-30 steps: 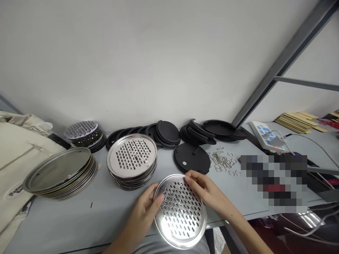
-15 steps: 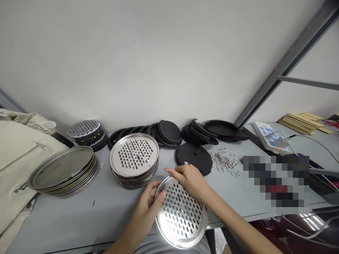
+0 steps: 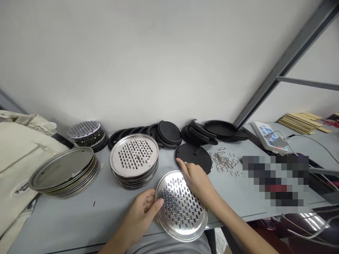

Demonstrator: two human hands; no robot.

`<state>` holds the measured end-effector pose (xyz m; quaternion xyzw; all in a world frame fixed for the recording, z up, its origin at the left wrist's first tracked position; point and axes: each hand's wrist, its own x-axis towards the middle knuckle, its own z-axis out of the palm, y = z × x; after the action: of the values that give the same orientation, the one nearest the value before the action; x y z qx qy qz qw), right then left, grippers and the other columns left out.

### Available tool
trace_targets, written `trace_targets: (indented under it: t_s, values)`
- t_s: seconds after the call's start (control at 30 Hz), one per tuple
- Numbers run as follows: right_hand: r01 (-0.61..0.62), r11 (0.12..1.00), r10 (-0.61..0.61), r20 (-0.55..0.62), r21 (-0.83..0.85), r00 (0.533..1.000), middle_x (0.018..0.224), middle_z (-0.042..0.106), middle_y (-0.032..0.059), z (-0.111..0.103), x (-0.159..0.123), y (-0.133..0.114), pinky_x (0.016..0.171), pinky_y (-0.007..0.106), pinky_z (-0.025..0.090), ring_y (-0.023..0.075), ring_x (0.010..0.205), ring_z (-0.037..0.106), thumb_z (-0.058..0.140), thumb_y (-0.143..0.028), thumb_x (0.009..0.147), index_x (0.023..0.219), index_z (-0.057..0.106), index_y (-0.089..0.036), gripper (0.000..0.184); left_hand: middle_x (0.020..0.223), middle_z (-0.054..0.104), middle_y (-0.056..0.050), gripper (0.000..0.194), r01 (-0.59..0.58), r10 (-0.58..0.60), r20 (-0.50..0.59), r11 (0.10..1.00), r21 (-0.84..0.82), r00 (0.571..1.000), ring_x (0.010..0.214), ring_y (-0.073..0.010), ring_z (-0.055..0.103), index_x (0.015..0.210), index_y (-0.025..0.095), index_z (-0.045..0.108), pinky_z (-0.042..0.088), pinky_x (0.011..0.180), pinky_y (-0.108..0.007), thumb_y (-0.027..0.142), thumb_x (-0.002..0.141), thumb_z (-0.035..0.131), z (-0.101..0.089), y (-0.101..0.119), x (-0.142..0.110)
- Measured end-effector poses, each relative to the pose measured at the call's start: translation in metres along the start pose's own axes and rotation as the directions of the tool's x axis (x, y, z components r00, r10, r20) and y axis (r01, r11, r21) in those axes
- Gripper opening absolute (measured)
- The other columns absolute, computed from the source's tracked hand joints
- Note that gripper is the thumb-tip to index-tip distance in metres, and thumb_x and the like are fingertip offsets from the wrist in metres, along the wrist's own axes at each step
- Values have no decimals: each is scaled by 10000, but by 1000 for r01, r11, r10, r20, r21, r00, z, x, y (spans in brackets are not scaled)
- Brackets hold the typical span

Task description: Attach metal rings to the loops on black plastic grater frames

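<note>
My left hand [image 3: 143,211] grips the left rim of a round perforated steel disc [image 3: 180,208] held tilted at the table's near edge. My right hand [image 3: 194,178] reaches over the disc's far rim, its fingers extended, with the index fingertip touching the near edge of a single black round disc [image 3: 194,155] that lies flat on the grey table [image 3: 66,218]. A stack of similar perforated steel discs [image 3: 134,160] stands just left of it.
A stack of plain steel plates [image 3: 63,173] sits at the left beside a beige bag [image 3: 16,155]. Black discs [image 3: 169,132] line the wall. Loose metal rings [image 3: 225,162] lie right of the single black disc. A power strip [image 3: 267,135] and cables are at the far right.
My right hand left the perforated disc's rim and stretched forward to the single black disc. The perforated disc shifted slightly in my left hand.
</note>
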<state>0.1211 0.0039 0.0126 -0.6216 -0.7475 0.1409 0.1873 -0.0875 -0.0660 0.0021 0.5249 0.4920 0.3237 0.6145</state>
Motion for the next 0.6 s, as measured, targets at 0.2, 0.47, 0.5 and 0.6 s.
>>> trace_targets:
  t_s: [0.2,0.47,0.5,0.6]
  values:
    - [-23,1000,23,-7,16,1000,526,523,7,-3,-11,-10,474,256,264,154,455,514,322,-328,1007,682,492,-204,387,639,446,51,386,95,-93,-38,995,41,995,559,-97,420,835,166,529,356,518,-206,549,858,571,-9,2,-8]
    - [-272,629,-1,350,728,937,987,636,83,-14,24,-36,923,320,429,222,1011,603,460,-559,924,924,536,-198,369,621,426,61,423,42,-42,-24,999,32,999,516,-82,409,837,171,509,355,477,-190,590,846,563,-11,-12,-2]
    - [-363,567,-24,455,740,890,932,653,91,-13,36,-40,885,333,477,222,943,641,408,-617,918,942,531,-183,452,619,416,63,432,42,-41,-32,998,36,999,515,-81,404,830,170,506,352,473,-188,597,839,569,-11,-12,-2]
    - [-530,471,-67,628,705,775,728,663,113,-5,65,-49,741,375,565,232,728,699,204,-682,925,984,509,-121,641,620,417,62,453,62,-60,-44,998,33,997,519,-81,409,853,163,522,355,477,-187,610,816,590,-11,-12,-3]
